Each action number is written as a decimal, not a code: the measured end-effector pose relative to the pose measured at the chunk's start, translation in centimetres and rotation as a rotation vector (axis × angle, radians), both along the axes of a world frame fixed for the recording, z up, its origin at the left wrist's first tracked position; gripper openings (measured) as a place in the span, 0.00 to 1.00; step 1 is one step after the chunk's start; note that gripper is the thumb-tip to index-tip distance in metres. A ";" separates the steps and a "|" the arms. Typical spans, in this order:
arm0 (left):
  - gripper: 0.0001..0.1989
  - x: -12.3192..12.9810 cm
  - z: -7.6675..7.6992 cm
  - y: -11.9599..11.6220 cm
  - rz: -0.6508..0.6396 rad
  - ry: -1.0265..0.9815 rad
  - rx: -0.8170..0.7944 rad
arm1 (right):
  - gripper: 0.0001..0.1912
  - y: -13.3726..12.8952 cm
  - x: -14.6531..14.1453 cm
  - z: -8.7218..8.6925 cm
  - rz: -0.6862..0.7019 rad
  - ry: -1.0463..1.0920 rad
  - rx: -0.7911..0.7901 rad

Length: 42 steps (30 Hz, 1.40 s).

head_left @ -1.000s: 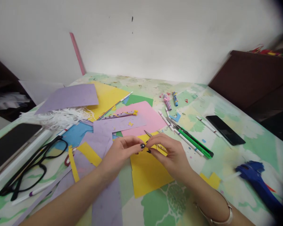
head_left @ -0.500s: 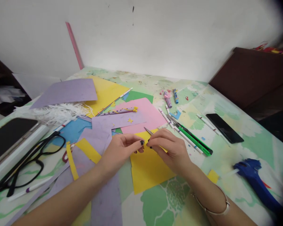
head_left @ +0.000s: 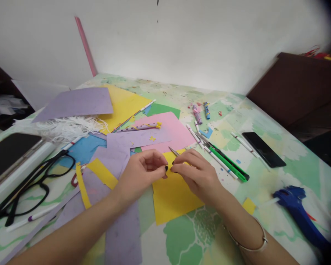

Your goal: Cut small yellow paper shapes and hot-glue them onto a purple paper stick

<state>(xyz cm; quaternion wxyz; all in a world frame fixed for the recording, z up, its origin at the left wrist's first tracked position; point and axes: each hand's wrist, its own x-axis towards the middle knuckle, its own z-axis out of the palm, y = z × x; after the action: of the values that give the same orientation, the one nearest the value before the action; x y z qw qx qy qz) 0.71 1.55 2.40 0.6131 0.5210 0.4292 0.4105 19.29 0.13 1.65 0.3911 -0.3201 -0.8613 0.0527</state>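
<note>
My left hand point(head_left: 146, 169) hovers over the left edge of a yellow paper sheet point(head_left: 173, 206), thumb and fingers pinched together. Facing it closely, my right hand point(head_left: 197, 173) has its fingers bent and drawn together above the same sheet. Anything between the fingertips is too small or hidden to make out. A pointed metal tip point(head_left: 173, 150) juts out beyond my right fingers; the rest of that tool is covered by the hand. Behind the hands lie a purple paper strip point(head_left: 138, 140), a small yellow cut-out point(head_left: 152, 138) and a purple paper roll with yellow trim point(head_left: 140, 127).
To the right are a green box cutter point(head_left: 226, 162), several white markers, a black phone point(head_left: 264, 149) and a blue glue gun point(head_left: 300, 213). Left are black eyeglasses point(head_left: 41, 184), white string point(head_left: 71, 128), another phone point(head_left: 11, 154) and purple paper point(head_left: 124, 235). A wall stands behind.
The view has tilted down slightly. My left fingers have curled a little differently, while both hands stay close together over the yellow sheet.
</note>
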 end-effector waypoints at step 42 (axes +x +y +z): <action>0.04 0.2 -1.0 -0.5 0.007 0.207 0.401 | 0.08 0.1 -0.9 -0.7 -0.026 0.743 -0.814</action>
<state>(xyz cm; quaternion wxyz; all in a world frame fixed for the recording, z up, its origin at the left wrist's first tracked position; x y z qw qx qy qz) 0.89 1.07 1.36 0.4487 0.6703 0.4013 0.4341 18.40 0.27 0.94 0.5141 -0.4159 -0.5712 0.4863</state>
